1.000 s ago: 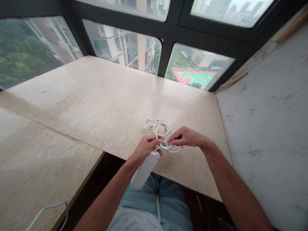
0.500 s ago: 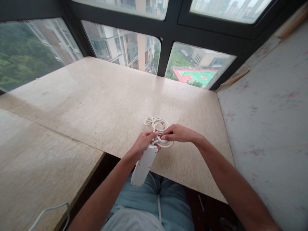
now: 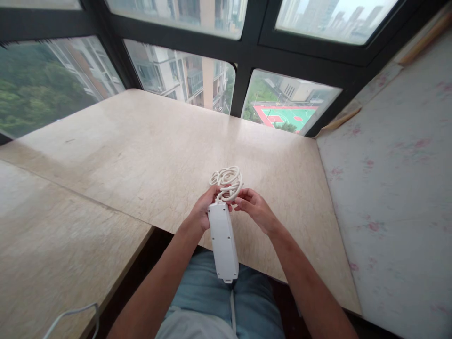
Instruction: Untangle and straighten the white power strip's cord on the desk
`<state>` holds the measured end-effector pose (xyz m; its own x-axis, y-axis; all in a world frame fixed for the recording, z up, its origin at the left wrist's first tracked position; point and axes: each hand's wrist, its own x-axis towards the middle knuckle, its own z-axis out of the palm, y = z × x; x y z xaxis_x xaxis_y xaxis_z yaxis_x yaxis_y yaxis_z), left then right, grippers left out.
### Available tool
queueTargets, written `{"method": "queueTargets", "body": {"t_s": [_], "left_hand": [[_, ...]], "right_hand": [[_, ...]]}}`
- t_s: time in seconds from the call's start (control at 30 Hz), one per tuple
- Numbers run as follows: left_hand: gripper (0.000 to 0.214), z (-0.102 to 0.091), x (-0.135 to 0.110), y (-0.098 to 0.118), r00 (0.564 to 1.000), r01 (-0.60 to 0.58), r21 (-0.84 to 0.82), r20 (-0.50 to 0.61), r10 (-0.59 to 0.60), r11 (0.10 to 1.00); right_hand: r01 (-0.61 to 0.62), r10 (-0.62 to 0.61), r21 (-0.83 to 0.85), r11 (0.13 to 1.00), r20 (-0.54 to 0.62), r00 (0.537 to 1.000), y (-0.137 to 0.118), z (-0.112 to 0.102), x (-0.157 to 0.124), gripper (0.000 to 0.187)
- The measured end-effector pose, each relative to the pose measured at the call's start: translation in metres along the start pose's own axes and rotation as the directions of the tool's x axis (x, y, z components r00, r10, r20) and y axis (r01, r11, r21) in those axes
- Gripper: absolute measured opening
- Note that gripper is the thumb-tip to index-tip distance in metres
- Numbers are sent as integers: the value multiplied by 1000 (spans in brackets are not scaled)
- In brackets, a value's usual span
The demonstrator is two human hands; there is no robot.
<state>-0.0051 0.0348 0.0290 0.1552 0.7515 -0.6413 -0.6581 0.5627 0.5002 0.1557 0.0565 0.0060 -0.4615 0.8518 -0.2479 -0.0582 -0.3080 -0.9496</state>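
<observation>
While my left hand [image 3: 204,208], in the head view, is closed on the upper end of a white power strip [image 3: 223,245], the strip's screw-dotted face is turned toward me. From that hand the strip extends toward my body, over my blue trousers [image 3: 254,292] and past the near edge of the bench [image 3: 169,150]. A white cord [image 3: 240,182] leaves the held end and is gathered in loops between and just beyond my hands. My right hand [image 3: 257,209] lies just right of these loops, fingers curved, tips beside the cord; whether they grip it, I cannot tell. Right of this hand stands a floral wall [image 3: 388,197]; beyond both hands is a dark window frame [image 3: 243,61].
</observation>
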Motion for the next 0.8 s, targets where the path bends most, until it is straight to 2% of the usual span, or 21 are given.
{"method": "queueTargets", "body": {"t_s": [0.1, 0.17, 0.23, 0.33, 0.4, 0.47, 0.57, 0.8], "left_hand": [[24, 2, 1, 1, 1000, -27, -2, -5, 27, 1000], [23, 0, 1, 5, 999, -40, 23, -11, 40, 999], [30, -6, -1, 11, 999, -52, 66, -7, 53, 996], [44, -16, -4, 24, 994, -105, 253, -10, 111, 962], [48, -24, -6, 33, 991, -108, 419, -21, 129, 902], [55, -32, -8, 44, 995, -89, 539, 16, 95, 837], [65, -41, -16, 60, 993, -89, 672, 120, 10, 735], [50, -47, -46, 93, 974, -149, 841, 216, -70, 520]], "right_hand": [[-7, 7, 5, 1000, -36, 999, 4, 17, 10, 45], [28, -32, -104, 994, -42, 999, 2, 14, 18, 43], [105, -120, -297, 949, -35, 992, -3, 3, 22, 36], [234, -279, -612, 756, 23, 960, -17, -20, 22, 26], [297, -317, -720, 627, 113, 942, -28, -31, 20, 21], [329, -304, -754, 569, 179, 936, -39, -38, 18, 19], [351, -298, -778, 521, 220, 929, -51, -44, 20, 17], [425, -297, -776, 467, 315, 902, -66, -68, 33, 18]]}}
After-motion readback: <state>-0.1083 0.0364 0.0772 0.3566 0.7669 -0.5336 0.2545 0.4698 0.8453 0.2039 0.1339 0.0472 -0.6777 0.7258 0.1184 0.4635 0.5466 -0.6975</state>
